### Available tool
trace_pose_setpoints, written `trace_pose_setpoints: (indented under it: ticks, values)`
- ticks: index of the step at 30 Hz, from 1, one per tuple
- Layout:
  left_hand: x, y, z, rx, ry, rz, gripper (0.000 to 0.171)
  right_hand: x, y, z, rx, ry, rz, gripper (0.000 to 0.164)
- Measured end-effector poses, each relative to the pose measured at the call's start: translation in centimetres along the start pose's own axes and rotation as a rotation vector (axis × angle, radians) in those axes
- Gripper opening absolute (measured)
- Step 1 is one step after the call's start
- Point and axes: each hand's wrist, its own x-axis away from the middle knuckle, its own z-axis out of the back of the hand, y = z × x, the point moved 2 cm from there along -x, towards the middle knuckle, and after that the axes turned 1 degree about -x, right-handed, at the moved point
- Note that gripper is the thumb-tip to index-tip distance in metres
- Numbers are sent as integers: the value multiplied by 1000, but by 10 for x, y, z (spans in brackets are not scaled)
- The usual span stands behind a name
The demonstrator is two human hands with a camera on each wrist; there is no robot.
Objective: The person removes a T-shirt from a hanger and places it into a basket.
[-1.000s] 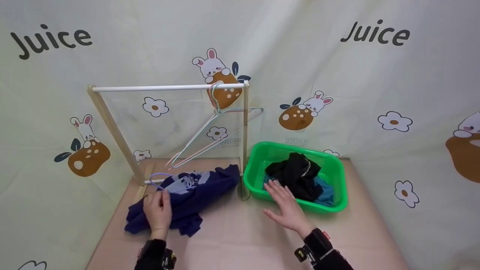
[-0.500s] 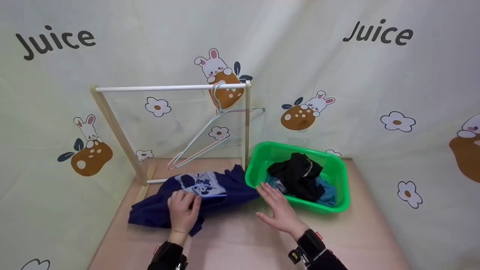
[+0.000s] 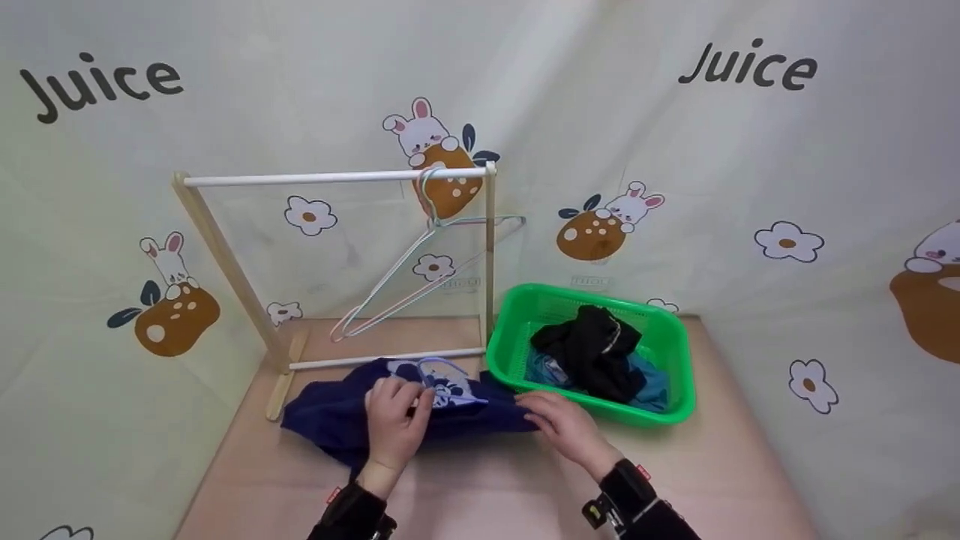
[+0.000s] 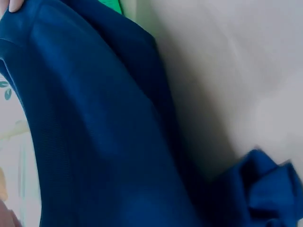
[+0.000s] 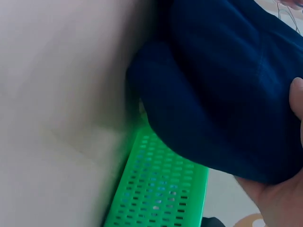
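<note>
A navy sweatshirt with a light cartoon print lies bunched in front of the rack. The hook of a blue-purple clothes hanger shows above the print; the garment hides part of that hanger. My left hand has curled fingers and grips the hanger at the garment's upper edge; the exact grasp is hidden. At the garment's right end, my right hand pinches the cloth. The right wrist view shows the thumb against the navy fabric, fingers behind it. Dark blue cloth fills much of the left wrist view.
A wooden rack with a white top bar stands behind the sweatshirt. Pastel hangers hang at its right end. Close by my right hand is a green basket, holding black clothing and teal cloth.
My left hand has moved right with the hanger, drawing the sweatshirt right and nearer to me. My right hand, earlier open beside the basket, has taken hold of the sweatshirt's right end.
</note>
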Motion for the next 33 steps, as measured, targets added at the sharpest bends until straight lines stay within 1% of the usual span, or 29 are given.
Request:
trace_pose_setpoints:
  ticks: [2,5,7,9,12,15,18,22,24,28,31,33]
  values:
    - [-4,5,0,11,-40,-20,18,1,1,2,16,22,29,24]
    - [-9,10,0,49,-128,-31,9,4,3,4,41,46,44,24]
    - [-12,12,0,101,-182,-17,6,5,4,7,45,58,47,25]
    - [-15,13,2,147,-226,9,8,6,4,10,41,69,48,26]
    - [-19,13,5,198,-258,28,10,6,5,16,-4,89,29,29]
    - [-24,11,9,225,-259,33,11,7,10,24,-76,128,-15,31]
    - [-30,8,14,256,-241,54,12,9,17,33,-122,208,-53,32]
    - [-37,2,27,290,-194,111,17,15,30,47,-124,344,-84,30]
    - [-39,-1,33,303,-171,147,19,18,35,53,-115,385,-99,28]
    - [-45,-1,42,344,-133,244,21,22,41,61,-101,397,-133,24]
    - [-54,9,48,392,-122,308,19,22,42,63,-83,402,-173,22]
    - [-58,17,50,417,-125,338,16,23,42,61,-66,407,-202,21]
